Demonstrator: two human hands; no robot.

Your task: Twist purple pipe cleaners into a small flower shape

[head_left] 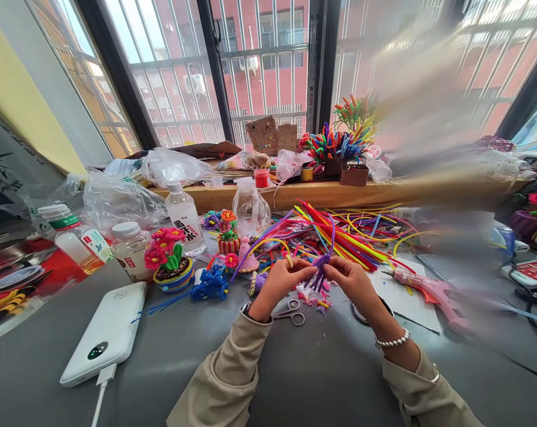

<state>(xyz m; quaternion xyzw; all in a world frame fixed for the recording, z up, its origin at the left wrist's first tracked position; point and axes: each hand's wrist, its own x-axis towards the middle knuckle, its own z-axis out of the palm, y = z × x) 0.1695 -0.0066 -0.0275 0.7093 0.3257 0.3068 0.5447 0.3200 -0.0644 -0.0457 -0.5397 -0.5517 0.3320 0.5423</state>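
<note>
Both hands are raised over the middle of the table, close together. My left hand (283,281) pinches a bunch of purple pipe cleaners (320,268) between thumb and forefinger. The same purple bunch is pinched from the other side by my right hand (352,283); loose stems hang below the fingertips. Just under the left wrist lie small scissors (294,313). Beyond the hands spreads a heap of coloured pipe cleaners (339,228), mostly red, yellow and purple. Pink fuzzy scraps (313,299) are on the tabletop beneath the fingers.
A pink glue gun (432,290) rests on white paper to the right. At left lies a white power bank (106,332) with a cable. Behind it stand a pipe-cleaner flower pot (173,267), a jar (130,252) and bottles (185,218). A cluttered windowsill (290,196) runs behind.
</note>
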